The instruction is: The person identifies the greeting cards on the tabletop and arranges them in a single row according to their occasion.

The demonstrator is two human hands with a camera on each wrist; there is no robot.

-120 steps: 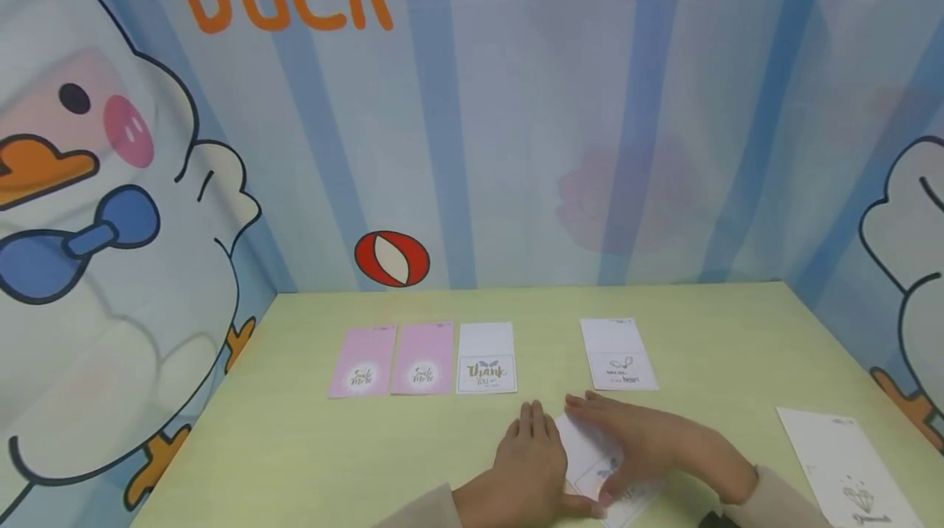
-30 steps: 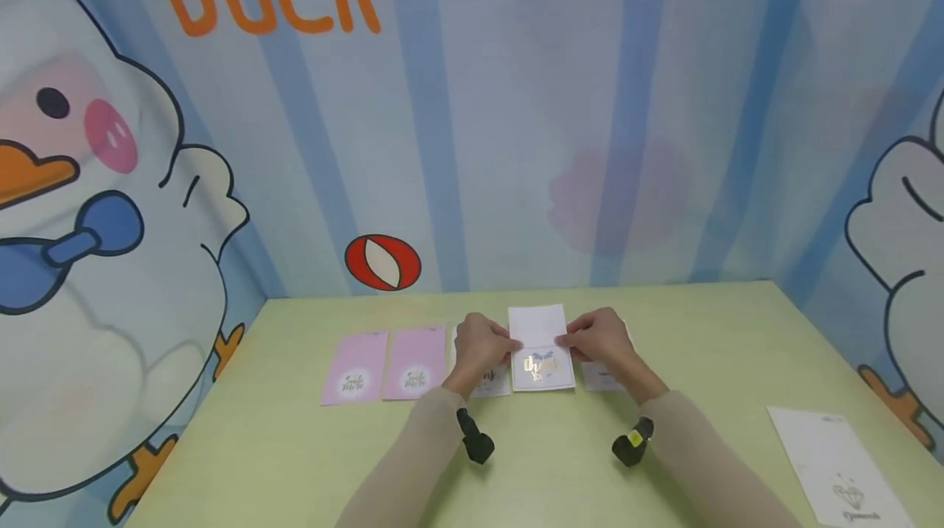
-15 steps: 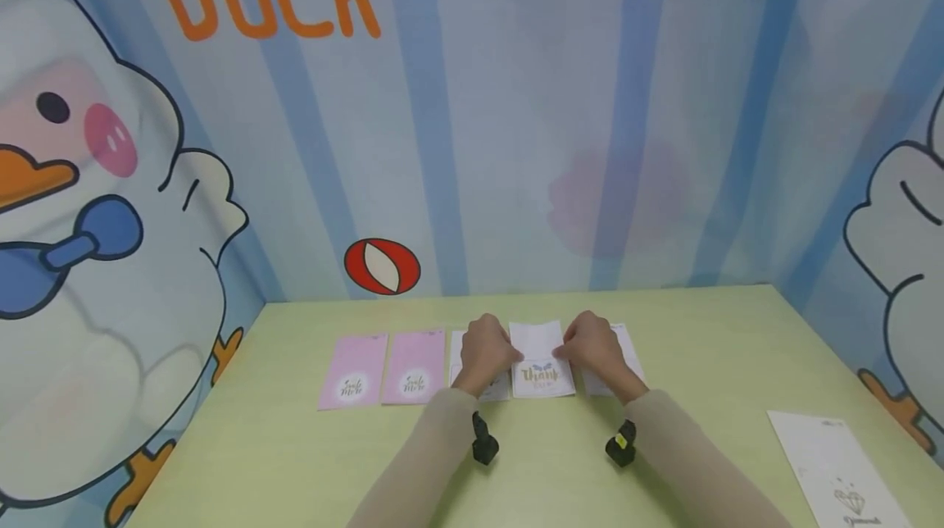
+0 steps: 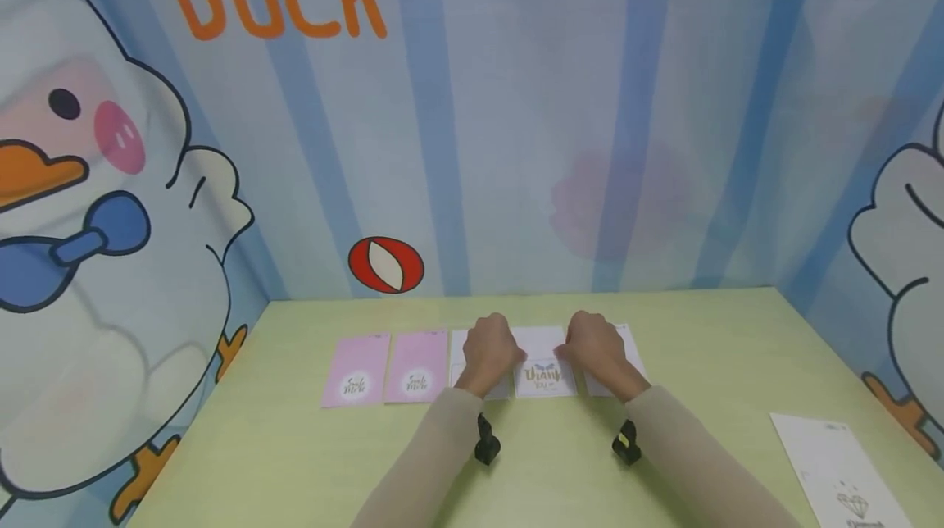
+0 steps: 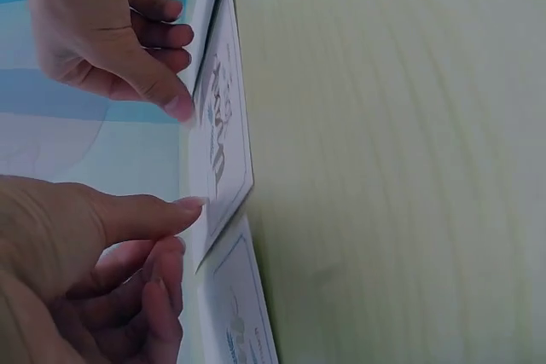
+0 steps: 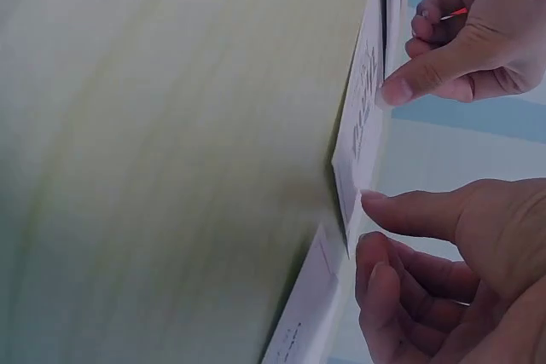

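Note:
A white card [image 4: 544, 380] with gold "Thank You" lettering and a small bow print lies on the table in the middle of the row. My left hand [image 4: 490, 352] holds its left edge and my right hand [image 4: 594, 348] its right edge. In the left wrist view both thumbs touch the card [image 5: 223, 125] near its fold line, the other fingers curled beside it. The right wrist view has the same card [image 6: 358, 117] between the two thumb tips. Partly hidden under the left hand is another white card [image 4: 459, 345]; a further white card [image 4: 633, 349] shows behind the right hand.
Two pink "Smile More" cards, a left one [image 4: 356, 372] and a right one [image 4: 416, 368], lie at the row's left. A larger white card with a diamond print [image 4: 841, 462] lies at the right front. A duck-print backdrop [image 4: 501, 102] rises behind the yellow-green table [image 4: 560, 487].
Four seconds ago both hands were on cards near the front. The "Thank You" card has since moved back into the row and come down flat, with a hand at each side.

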